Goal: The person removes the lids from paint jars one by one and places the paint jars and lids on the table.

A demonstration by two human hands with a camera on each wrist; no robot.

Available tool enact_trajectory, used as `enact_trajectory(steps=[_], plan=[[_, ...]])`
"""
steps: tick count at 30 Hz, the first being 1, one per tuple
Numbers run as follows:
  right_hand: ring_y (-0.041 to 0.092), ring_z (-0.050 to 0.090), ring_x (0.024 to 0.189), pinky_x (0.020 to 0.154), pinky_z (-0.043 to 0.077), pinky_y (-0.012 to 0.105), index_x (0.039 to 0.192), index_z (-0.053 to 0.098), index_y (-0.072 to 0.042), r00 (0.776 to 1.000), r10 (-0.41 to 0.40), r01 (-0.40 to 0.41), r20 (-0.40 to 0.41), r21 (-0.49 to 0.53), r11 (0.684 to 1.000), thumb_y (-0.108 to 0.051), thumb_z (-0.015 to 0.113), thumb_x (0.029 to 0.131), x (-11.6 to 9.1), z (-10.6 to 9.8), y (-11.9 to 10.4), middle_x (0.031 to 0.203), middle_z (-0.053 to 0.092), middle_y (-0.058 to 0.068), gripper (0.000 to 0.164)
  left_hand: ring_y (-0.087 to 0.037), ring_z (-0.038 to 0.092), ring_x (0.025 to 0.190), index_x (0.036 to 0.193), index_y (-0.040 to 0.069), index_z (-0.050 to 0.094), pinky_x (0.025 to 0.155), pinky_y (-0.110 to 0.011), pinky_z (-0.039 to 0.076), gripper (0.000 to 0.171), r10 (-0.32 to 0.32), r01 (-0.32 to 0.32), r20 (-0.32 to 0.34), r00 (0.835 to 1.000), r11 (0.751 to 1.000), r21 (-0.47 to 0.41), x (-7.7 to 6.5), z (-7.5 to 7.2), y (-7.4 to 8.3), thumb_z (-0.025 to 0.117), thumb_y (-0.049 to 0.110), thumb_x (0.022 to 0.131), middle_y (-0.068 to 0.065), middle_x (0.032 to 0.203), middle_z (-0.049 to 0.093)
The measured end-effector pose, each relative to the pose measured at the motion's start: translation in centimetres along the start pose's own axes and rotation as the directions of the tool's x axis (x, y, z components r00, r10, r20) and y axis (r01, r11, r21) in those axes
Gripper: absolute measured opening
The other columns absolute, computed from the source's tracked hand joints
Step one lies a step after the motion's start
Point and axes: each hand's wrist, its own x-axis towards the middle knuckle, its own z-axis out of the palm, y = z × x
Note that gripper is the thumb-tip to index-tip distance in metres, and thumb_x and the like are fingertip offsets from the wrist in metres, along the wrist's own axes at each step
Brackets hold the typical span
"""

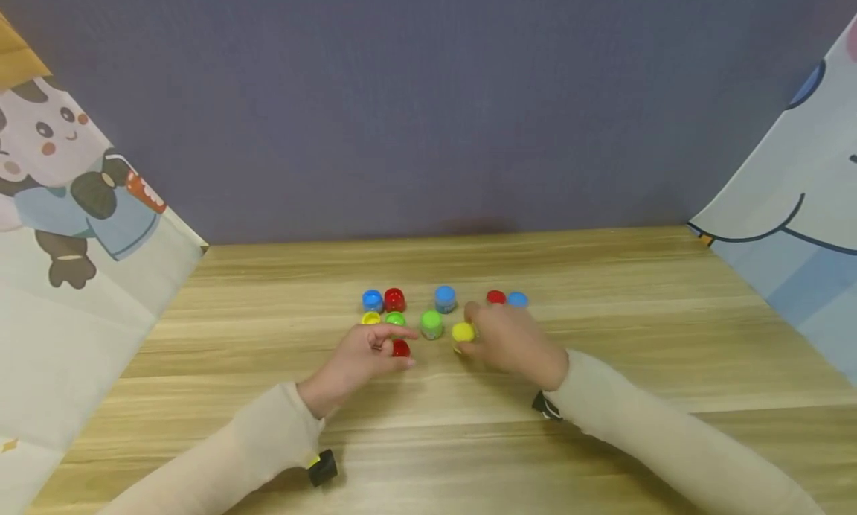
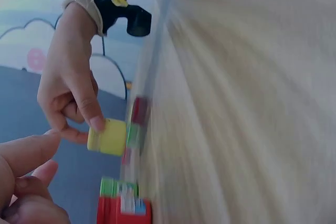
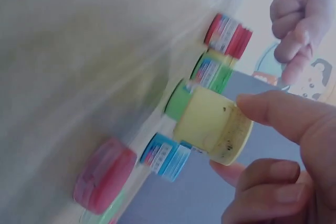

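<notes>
My right hand (image 1: 512, 340) pinches a small yellow tub (image 1: 463, 333) between thumb and fingers. In the right wrist view the yellow tub (image 3: 212, 124) has dark specks near one end. My left hand (image 1: 358, 357) is apart from it, thumb and index finger extended and the other fingers loosely bent. Just by the left fingers stands a red tub (image 1: 400, 349), partly hidden by them; in the left wrist view the hand (image 2: 26, 177) holds nothing. Between the hands stands a green tub (image 1: 431, 324), with a blue tub (image 1: 445, 298) behind it.
Left of these, a blue tub (image 1: 372, 301), a red tub (image 1: 394, 299), a yellow tub (image 1: 371, 318) and a green tub (image 1: 396, 319) stand close together. Beyond my right hand are a red piece (image 1: 496, 297) and a blue piece (image 1: 518, 299). A grey wall (image 1: 428, 128) bounds the wooden table.
</notes>
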Motion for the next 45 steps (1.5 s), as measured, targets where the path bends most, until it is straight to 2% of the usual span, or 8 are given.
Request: enact_trajectory(steps=[4, 8, 14, 18, 22, 29, 36, 45], plan=[[0.009, 0.039, 0.049, 0.043, 0.03, 0.022, 0.081, 0.053, -0.012, 0.999, -0.014, 0.013, 0.044, 0.011, 1.0, -0.032, 0.074, 0.079, -1.0, 0.0, -0.6, 0.057, 0.043, -0.005, 0.03, -0.011, 0.034, 0.057, 0.116, 0.003, 0.064, 0.057, -0.021, 0.034, 0.037, 0.041, -0.041, 0.001, 0.999, 0.999, 0.009, -0.5, 1.2, 0.4, 0.073, 0.009, 0.08, 0.003, 0.058, 0.036], [0.009, 0.039, 0.05, 0.043, 0.031, 0.022, 0.078, 0.051, -0.014, 0.996, -0.012, 0.008, 0.085, 0.047, 0.999, -0.031, 0.074, 0.079, -1.7, 0.3, -1.0, 0.058, 0.042, -0.005, 0.029, -0.01, 0.034, 0.054, 0.115, 0.003, 0.064, 0.052, -0.019, 0.033, 0.037, 0.052, -0.053, 0.019, 0.998, 0.998, 0.046, -0.9, 2.5, 0.3, 0.073, 0.009, 0.08, 0.003, 0.058, 0.037], [0.006, 0.037, 0.048, 0.042, 0.03, 0.021, 0.075, 0.053, -0.015, 0.996, -0.061, 0.058, 0.06, 0.048, 0.997, -0.03, 0.075, 0.078, -2.6, 0.9, -1.3, 0.057, 0.041, -0.008, 0.027, -0.009, 0.034, 0.049, 0.113, 0.002, 0.063, 0.047, -0.018, 0.031, 0.038, 0.042, -0.047, 0.071, 0.997, 0.997, 0.068, -1.0, 4.2, -0.6, 0.074, 0.007, 0.077, 0.004, 0.054, 0.039], [0.005, 0.037, 0.047, 0.041, 0.03, 0.021, 0.076, 0.053, -0.015, 0.995, -0.082, 0.08, 0.054, 0.048, 0.996, -0.03, 0.074, 0.078, -2.9, 1.1, -1.5, 0.056, 0.041, -0.009, 0.027, -0.008, 0.036, 0.047, 0.115, 0.001, 0.062, 0.045, -0.017, 0.031, 0.041, 0.033, -0.038, 0.081, 0.996, 0.997, 0.069, -0.7, 4.8, -0.9, 0.074, 0.007, 0.076, 0.004, 0.054, 0.043], [0.006, 0.038, 0.047, 0.041, 0.032, 0.022, 0.077, 0.052, -0.015, 0.996, -0.069, 0.068, 0.061, 0.031, 0.997, -0.032, 0.074, 0.078, -3.0, 1.2, -1.6, 0.056, 0.042, -0.009, 0.027, -0.008, 0.036, 0.046, 0.117, 0.0, 0.059, 0.043, -0.018, 0.029, 0.044, 0.009, -0.016, 0.075, 0.997, 0.996, 0.089, -0.4, 5.3, -0.9, 0.074, 0.009, 0.076, 0.003, 0.054, 0.045], [0.008, 0.039, 0.047, 0.041, 0.031, 0.023, 0.077, 0.054, -0.013, 0.997, -0.042, 0.043, 0.064, -0.025, 0.999, -0.044, 0.072, 0.079, -3.0, 1.0, -2.0, 0.055, 0.042, -0.006, 0.035, -0.009, 0.041, 0.049, 0.126, -0.002, 0.053, 0.045, -0.019, 0.032, 0.059, -0.016, 0.001, 0.095, 0.995, 0.988, 0.154, -0.1, 5.8, -1.0, 0.076, 0.007, 0.073, 0.001, 0.059, 0.051], [0.007, 0.03, 0.043, 0.037, 0.024, 0.021, 0.057, 0.044, -0.016, 0.997, -0.008, 0.014, 0.083, -0.076, 0.997, -0.053, 0.064, 0.082, -2.8, 1.1, -2.1, 0.048, 0.033, -0.007, 0.049, -0.009, 0.043, 0.054, 0.13, -0.003, 0.049, 0.05, -0.018, 0.035, 0.063, -0.033, 0.029, 0.13, 0.991, 0.999, 0.033, 0.6, 6.4, -1.0, 0.076, 0.0, 0.072, -0.001, 0.062, 0.051], [0.007, 0.032, 0.043, 0.038, 0.026, 0.021, 0.054, 0.043, -0.017, 0.996, -0.039, 0.043, 0.077, -0.048, 0.998, -0.049, 0.062, 0.085, -2.5, 1.1, -2.5, 0.047, 0.035, -0.006, 0.049, -0.009, 0.049, 0.063, 0.114, 0.004, 0.062, 0.069, -0.023, 0.046, 0.042, -0.087, 0.091, 0.107, 0.99, 0.995, -0.038, 1.5, 6.8, -1.0, 0.076, 0.0, 0.074, 0.001, 0.066, 0.055]])
